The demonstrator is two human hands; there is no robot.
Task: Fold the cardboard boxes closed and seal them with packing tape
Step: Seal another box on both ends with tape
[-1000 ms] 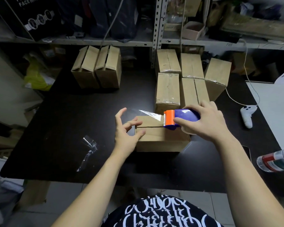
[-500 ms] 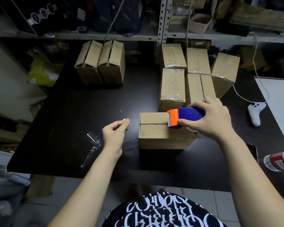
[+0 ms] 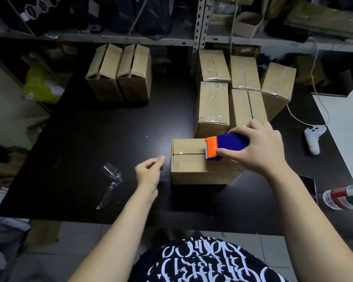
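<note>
**Box on the black table, tape dispenser at its seam**

Cardboard box [image 3: 192, 165] stands on the black table [image 3: 90, 139], near the front edge and a little to the right of the middle. Its two top flaps are folded down, and the seam between them shows as a dark line across the lid. The tape dispenser [image 3: 226, 147], blue with an orange toothed head, rests on the right part of the lid, with its head on the seam. The right hand [image 3: 261, 147] grips the dispenser from above, fingers curled over the blue body and thumb pressed on the near side.

The left hand [image 3: 149, 174] is just beside the left wall of the box, not touching it. Its thumb and forefinger are drawn together as in a pinch, and the other fingers are curled. I cannot tell if clear tape is between them.

Further left on the table lies a crumpled strip of clear tape [image 3: 110, 178]. Behind the box, touching or almost touching it, stands a group of sealed boxes [image 3: 214, 106]. At the back left stand two unsealed boxes [image 3: 118, 74], side by side. On the right lie a white controller [image 3: 314, 139] with its cable and a plastic bottle [image 3: 344, 197].
</note>
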